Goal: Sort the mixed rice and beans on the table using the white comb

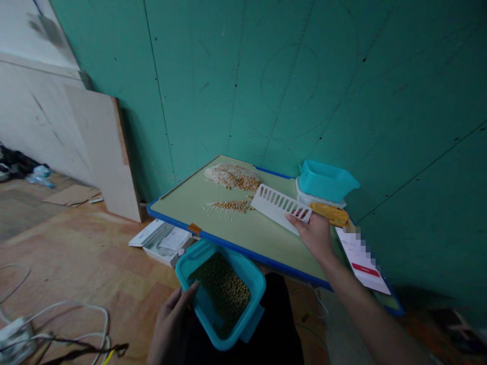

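My right hand (314,237) grips one end of a white slotted plastic strip (269,212), its far end at the table beside a small heap of yellow beans (234,205). Farther back lies a larger pile of white grains (218,174) mixed with yellow beans. Below the table's near edge, my left hand (171,317) has its thumb over the rim of a turquoise plastic container (258,278); its other fingers are partly hidden. Inside the container are small dark green beans (211,271) and yellow beans (236,291).
The pale green table (228,235) has a blue edge. At its right stand a turquoise basket (327,180) on a white one, a yellow cloth-like item (331,215) and a tablet or phone (357,256). A white box (167,243) and cables (72,305) lie on the floor.
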`<state>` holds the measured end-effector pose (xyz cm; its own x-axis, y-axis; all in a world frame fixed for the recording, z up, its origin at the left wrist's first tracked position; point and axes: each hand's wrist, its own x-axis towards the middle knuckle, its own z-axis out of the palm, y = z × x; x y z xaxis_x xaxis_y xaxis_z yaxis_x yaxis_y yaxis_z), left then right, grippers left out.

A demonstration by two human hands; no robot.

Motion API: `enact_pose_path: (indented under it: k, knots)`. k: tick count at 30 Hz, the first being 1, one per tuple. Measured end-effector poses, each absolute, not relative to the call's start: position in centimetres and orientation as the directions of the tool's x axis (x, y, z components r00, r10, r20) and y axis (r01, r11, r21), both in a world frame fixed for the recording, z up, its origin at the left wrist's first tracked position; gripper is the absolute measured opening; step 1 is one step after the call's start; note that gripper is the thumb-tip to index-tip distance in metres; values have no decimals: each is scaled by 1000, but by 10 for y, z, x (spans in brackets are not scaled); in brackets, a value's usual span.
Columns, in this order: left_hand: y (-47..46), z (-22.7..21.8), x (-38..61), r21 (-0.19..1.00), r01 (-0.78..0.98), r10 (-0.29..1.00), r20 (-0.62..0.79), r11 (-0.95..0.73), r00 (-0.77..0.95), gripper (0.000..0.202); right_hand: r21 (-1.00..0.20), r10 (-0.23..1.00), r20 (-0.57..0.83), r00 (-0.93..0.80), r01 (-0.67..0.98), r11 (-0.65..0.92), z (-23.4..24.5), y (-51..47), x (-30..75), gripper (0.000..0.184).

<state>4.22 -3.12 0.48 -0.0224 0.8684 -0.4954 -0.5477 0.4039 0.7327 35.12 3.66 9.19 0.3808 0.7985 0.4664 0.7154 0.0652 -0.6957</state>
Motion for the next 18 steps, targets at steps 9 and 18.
enact_pose_path:
  k: [9, 18]
  knots:
    - [-32, 7, 44, 678, -607, 866, -499, 415, 35, 31, -747, 818, 424, 390, 661, 71, 91, 28, 342, 26]
    - [-33, 12, 45, 666, -622, 858, -514, 412, 18, 31, -778, 838, 371, 401, 626, 46, 91, 18, 335, 28]
